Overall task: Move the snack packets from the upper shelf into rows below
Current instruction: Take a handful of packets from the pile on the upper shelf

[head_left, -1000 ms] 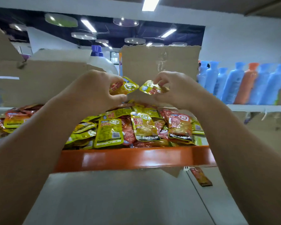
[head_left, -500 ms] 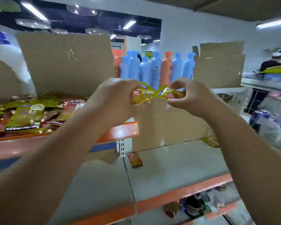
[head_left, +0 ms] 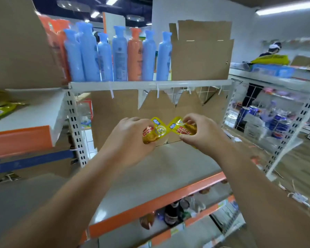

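My left hand (head_left: 131, 138) grips a yellow snack packet (head_left: 153, 132) with red print. My right hand (head_left: 199, 133) pinches a second yellow packet (head_left: 182, 127) of the same kind. The two packets meet at their top corners between my hands. Both hands hover above the grey lower shelf (head_left: 159, 176), in front of a jagged cardboard backing (head_left: 118, 113). The snack pile on the upper shelf is out of view except a blurred yellow bit (head_left: 2, 109) at the far left.
Blue and orange bottles (head_left: 120, 54) stand on the white shelf above, beside a cardboard box (head_left: 200, 56). An orange shelf edge (head_left: 150, 206) runs below, with bottles underneath. A wire rack with cans (head_left: 276, 122) stands at right. A person (head_left: 268, 56) is behind it.
The view has swung right, off the snack pile. Both hands, still holding their packets, have moved down over the grey lower shelf.
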Demonstrator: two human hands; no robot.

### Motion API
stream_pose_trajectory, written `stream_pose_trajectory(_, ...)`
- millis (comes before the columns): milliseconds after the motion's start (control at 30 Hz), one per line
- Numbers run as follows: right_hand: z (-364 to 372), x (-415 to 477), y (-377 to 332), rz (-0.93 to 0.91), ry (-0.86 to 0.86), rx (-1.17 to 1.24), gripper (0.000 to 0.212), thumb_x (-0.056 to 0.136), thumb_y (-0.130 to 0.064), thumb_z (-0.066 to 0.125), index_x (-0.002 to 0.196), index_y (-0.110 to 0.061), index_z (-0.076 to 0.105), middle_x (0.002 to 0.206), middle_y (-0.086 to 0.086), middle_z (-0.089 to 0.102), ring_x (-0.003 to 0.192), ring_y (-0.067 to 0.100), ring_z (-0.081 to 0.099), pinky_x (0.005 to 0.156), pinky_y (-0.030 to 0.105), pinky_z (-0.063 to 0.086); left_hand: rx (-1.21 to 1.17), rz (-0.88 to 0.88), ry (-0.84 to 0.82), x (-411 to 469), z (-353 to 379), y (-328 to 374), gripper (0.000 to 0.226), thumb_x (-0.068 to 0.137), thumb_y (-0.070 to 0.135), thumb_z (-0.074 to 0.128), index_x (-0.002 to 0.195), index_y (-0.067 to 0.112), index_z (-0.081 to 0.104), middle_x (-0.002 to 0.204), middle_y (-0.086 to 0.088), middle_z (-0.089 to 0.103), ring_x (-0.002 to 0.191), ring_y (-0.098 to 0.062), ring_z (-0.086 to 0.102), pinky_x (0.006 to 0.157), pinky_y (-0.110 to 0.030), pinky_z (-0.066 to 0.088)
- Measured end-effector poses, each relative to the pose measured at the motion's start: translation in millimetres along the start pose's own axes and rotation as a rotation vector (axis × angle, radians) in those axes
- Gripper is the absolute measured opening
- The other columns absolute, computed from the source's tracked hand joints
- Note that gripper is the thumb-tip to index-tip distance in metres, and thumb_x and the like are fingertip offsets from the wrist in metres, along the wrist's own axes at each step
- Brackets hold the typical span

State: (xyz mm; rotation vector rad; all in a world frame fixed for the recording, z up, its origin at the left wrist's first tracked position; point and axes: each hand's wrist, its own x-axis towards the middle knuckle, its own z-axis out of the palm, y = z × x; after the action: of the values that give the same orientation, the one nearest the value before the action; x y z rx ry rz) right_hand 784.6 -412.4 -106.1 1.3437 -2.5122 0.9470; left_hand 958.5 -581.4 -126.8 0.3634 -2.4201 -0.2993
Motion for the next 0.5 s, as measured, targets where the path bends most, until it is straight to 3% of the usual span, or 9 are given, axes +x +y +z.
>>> stream_pose_trajectory(67, 12, 7, 18, 0.015, -0.008, 0.008, 0.04, 0.077, -0.034, 0.082, 0.113, -0.029, 0.065, 0.107, -0.006, 0.064, 0.1, 0.016, 0.058, 0.079, 0.03, 0.044, -0.011, -0.051, -0.013, 6, 23, -10, 0.025, 0.076, 0.045, 0.07, 0.096, 0.03, 0.07, 0.085, 0.01, 0.063, 0.082, -0.02, 0.057, 0.07, -0.033, 0.047)
stream_pose_trajectory(133, 26, 16, 38, 0.032, -0.017, -0.002, 0.04, 0.077, -0.036, 0.082, 0.113, -0.029, 0.066, 0.108, -0.006, 0.065, 0.102, 0.016, 0.057, 0.078, 0.029, 0.041, -0.046, -0.116, -0.029, 13, 47, -18, 0.022, 0.077, 0.036, 0.077, 0.098, 0.034, 0.069, 0.086, 0.012, 0.061, 0.082, -0.015, 0.055, 0.067, -0.033, 0.049)
stream_pose_trajectory(400, 89, 68, 133, 0.111, -0.062, -0.055, 0.048, 0.075, -0.034, 0.085, 0.119, -0.021, 0.069, 0.111, -0.003, 0.07, 0.101, 0.012, 0.058, 0.078, 0.021, 0.033, -0.209, -0.284, -0.153, 55, 162, -52, 0.018, 0.079, 0.039, 0.076, 0.09, 0.031, 0.065, 0.083, 0.01, 0.059, 0.064, -0.007, 0.06, 0.066, -0.035, 0.052)
stream_pose_trajectory(500, 101, 87, 164, 0.177, -0.057, -0.051, 0.047, 0.074, -0.03, 0.086, 0.116, -0.017, 0.07, 0.109, 0.001, 0.07, 0.105, 0.02, 0.061, 0.084, 0.024, 0.038, -0.206, -0.25, -0.181, 79, 196, -59, 0.023, 0.079, 0.044, 0.076, 0.097, 0.033, 0.066, 0.089, 0.012, 0.06, 0.079, -0.01, 0.058, 0.073, -0.034, 0.05)
